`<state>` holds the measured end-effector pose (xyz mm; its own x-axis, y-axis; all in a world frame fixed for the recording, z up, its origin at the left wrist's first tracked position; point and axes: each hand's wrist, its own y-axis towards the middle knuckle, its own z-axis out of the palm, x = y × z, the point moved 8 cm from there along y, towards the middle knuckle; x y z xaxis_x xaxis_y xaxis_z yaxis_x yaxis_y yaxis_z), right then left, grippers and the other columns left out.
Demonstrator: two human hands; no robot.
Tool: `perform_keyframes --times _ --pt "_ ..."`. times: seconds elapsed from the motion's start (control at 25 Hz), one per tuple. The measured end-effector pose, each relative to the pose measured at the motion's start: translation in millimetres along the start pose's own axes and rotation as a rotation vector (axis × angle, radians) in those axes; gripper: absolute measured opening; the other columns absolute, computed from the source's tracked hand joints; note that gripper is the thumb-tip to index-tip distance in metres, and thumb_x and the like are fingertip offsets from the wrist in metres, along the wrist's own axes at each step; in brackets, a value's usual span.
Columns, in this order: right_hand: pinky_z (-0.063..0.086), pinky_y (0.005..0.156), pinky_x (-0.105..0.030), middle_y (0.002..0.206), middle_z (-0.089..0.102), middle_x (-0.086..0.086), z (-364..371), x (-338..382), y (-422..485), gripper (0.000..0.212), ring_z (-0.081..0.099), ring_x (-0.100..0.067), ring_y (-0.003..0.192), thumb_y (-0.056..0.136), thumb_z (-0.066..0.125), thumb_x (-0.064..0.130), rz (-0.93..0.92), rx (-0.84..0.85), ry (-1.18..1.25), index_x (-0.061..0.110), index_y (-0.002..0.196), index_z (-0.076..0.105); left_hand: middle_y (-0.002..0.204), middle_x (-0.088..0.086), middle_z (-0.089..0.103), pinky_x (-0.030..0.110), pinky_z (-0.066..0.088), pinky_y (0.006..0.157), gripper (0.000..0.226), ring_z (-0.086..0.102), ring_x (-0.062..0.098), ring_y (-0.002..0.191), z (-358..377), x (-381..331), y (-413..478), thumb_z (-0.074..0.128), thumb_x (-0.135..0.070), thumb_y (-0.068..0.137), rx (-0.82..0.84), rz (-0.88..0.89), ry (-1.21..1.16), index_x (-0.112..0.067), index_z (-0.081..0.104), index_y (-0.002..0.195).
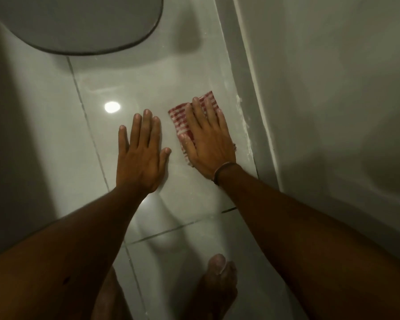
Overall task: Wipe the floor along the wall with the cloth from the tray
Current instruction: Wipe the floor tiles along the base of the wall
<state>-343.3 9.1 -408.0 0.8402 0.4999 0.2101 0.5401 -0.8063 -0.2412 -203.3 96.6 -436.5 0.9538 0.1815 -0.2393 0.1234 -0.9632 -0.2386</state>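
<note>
A red-and-white checked cloth [181,117] lies flat on the glossy grey floor tile [134,88], a short way from the white wall [310,77] on the right. My right hand [208,142] presses down on the cloth with its fingers spread, covering most of it. A thin band circles that wrist. My left hand [140,153] rests flat on the bare tile just left of the cloth, fingers apart and holding nothing. The tray is not in view.
A white skirting strip [247,77] with chipped plaster runs along the wall's foot. A grey rounded object [79,24] overhangs the floor at top left. My bare foot [217,285] stands on the tiles at the bottom. A lamp glare spot [112,106] shines on the tile.
</note>
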Motion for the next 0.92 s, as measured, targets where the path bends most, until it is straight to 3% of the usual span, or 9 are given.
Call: perform_keyframes --times 0.2,0.52,0.76,0.92 --pt "0.002 0.133 -0.053 0.176 0.002 -0.013 12 -14 18 0.073 0.0 -0.033 0.163 0.108 0.025 0.049 0.005 0.063 -0.083 0.012 0.166 0.002 0.185 0.014 0.004 0.058 0.001 0.138 0.075 0.0 0.032 0.172 5 5 -1 0.022 -0.051 0.109 -0.094 0.023 -0.021 -0.015 0.01 0.174" --pt "0.008 0.133 -0.049 0.176 0.007 -0.014 -24 -58 98 0.069 0.005 -0.032 0.163 0.108 0.027 0.041 0.142 -0.019 -0.088 0.008 0.166 0.008 0.185 0.015 0.005 0.056 -0.001 0.138 0.077 0.001 0.033 0.172 5 7 -1 0.025 -0.05 0.107 -0.089 0.024 0.0 -0.013 0.013 0.174" --pt "0.013 0.133 -0.046 0.175 0.015 -0.015 -18 -63 51 0.07 0.013 -0.03 0.163 0.104 0.018 0.041 0.238 -0.046 0.011 0.007 0.165 0.013 0.185 0.014 0.005 0.058 0.001 0.138 0.077 0.003 0.034 0.172 6 6 -1 0.024 -0.051 0.107 -0.097 0.035 0.009 -0.013 0.012 0.174" --pt "0.012 0.132 -0.043 0.173 0.021 -0.015 -4 -64 -1 0.064 0.019 -0.03 0.161 0.107 0.03 0.034 0.293 -0.081 0.023 0.006 0.164 0.021 0.185 0.014 0.004 0.058 0.0 0.138 0.078 0.002 0.033 0.172 8 9 0 0.022 -0.051 0.108 -0.108 0.043 0.02 -0.013 0.011 0.174"
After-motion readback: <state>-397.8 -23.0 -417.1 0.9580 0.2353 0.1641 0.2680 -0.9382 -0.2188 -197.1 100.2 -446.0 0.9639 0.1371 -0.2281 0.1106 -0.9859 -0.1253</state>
